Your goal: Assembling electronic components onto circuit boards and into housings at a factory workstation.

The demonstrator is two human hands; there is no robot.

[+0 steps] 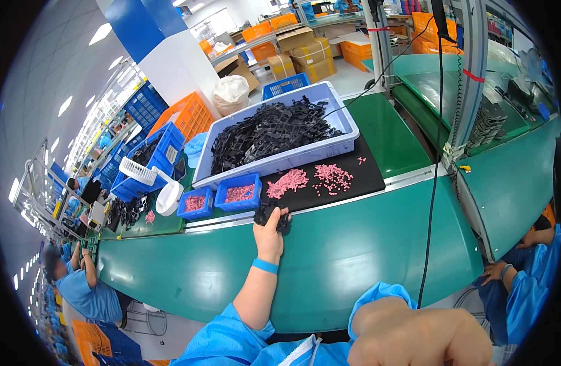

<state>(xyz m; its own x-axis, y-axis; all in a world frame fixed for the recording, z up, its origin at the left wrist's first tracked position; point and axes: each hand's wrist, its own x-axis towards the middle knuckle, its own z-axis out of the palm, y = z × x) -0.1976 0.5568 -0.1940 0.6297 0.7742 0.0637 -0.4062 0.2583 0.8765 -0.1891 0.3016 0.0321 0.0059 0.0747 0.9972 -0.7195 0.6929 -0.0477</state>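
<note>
My left hand point(269, 236) reaches out over the green belt, its fingers closed around a clump of small black plastic parts point(283, 223). A blue band circles that wrist. Just beyond it lie a blue bin of small pink pieces point(239, 207) and a smaller blue bin point(195, 213), also with pink pieces. Loose pink pieces point(288, 183) are spread in piles on a black mat point(369, 177). Large and close at the lower right, my right hand point(421, 335) is curled with knuckles up; its fingertips and anything in them are hidden.
A large pale tub point(347, 143) heaped with black parts stands behind the mat. At its left are a white fan point(169, 198) and a blue crate point(170, 149). A black cable point(435, 201) hangs at the right. Other people point(88, 293) sit at both sides.
</note>
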